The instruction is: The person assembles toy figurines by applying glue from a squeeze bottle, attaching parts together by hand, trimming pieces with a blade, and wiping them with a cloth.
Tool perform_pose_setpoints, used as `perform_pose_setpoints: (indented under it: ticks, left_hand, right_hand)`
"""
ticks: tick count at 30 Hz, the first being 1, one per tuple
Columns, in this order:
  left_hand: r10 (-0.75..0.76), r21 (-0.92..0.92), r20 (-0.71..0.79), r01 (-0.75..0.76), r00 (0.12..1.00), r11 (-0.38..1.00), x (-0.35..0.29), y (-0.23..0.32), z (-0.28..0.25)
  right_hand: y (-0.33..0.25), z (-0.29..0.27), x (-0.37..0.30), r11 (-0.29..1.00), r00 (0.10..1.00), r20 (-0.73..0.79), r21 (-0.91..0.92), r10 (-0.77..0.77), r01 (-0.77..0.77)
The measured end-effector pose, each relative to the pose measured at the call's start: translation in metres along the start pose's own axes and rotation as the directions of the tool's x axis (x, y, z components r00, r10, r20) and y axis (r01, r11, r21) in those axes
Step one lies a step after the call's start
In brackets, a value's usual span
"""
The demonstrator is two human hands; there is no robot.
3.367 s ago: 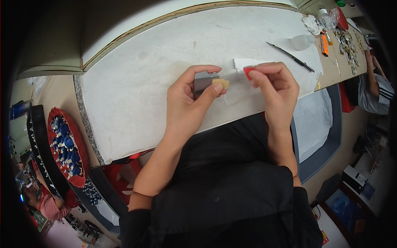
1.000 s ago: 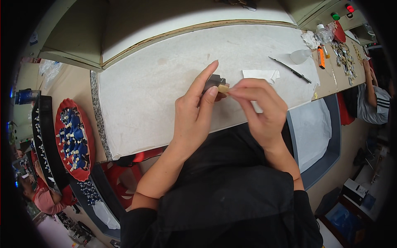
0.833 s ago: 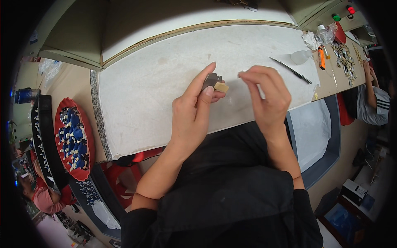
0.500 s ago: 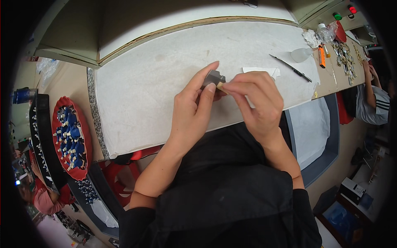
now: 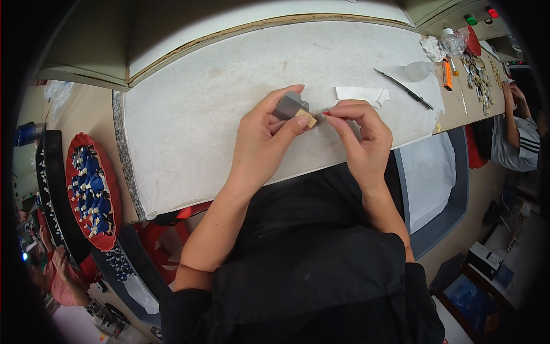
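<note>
My left hand (image 5: 260, 137) is closed round a dark grey, notched block (image 5: 289, 104). Its thumb presses a small tan piece (image 5: 306, 118) against the block's near side. Just to the right, my right hand (image 5: 366, 137) pinches a tiny part with a bit of red on it (image 5: 325, 113) between thumb and fingertips. That part is too small for me to name, and a narrow gap separates it from the tan piece. Both hands are held above the white-covered bench (image 5: 200, 126).
Behind my right hand lie a folded white cloth (image 5: 361, 94) and a black pen-like tool (image 5: 404, 89). A translucent bottle (image 5: 420, 70), an orange box (image 5: 447, 75) and metal parts (image 5: 476, 77) are farther right. At left stands a red scalloped tray (image 5: 117, 221) of blue-and-white pieces. Co-workers sit at both sides.
My right fingertips have come away from the tan piece, which now sits under my left thumb. A tiny part with red shows in my right pinch. More of the grey block is visible.
</note>
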State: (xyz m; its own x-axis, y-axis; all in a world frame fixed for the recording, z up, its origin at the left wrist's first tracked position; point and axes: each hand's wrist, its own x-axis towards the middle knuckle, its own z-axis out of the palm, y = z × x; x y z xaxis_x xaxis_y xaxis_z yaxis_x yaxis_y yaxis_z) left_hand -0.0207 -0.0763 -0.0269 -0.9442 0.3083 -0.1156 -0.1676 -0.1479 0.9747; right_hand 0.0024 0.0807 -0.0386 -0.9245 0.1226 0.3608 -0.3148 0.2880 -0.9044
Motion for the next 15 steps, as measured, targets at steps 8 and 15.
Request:
perform_pose_setpoints:
  ticks: [8,15]
  left_hand:
    - [-0.063,0.098,-0.061,0.068,0.996,0.993,0.005,0.003,0.000]
    - [-0.084,0.061,-0.086,0.089,0.993,0.994,0.005,0.003,0.004]
  right_hand:
    - [0.006,0.005,-0.004,0.995,0.998,-0.056,-0.092,-0.038,0.033]
    - [0.001,0.020,-0.008,0.970,0.988,-0.016,-0.194,-0.153,0.147]
